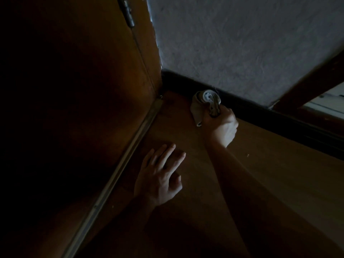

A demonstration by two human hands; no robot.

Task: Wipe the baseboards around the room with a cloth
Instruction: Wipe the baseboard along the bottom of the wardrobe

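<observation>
While wiping low by the corner, clamps right hand (223,125) grip round bunched cloth (202,107), pressed to dark baseboard (251,110) near door (93,71); plants left hand (160,175) flat on floor (279,164), fingers apart, likely for balance.

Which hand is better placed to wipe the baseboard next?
Right. The right hand grips the cloth at the baseboard; the left hand rests open on the floor, away from it.
</observation>
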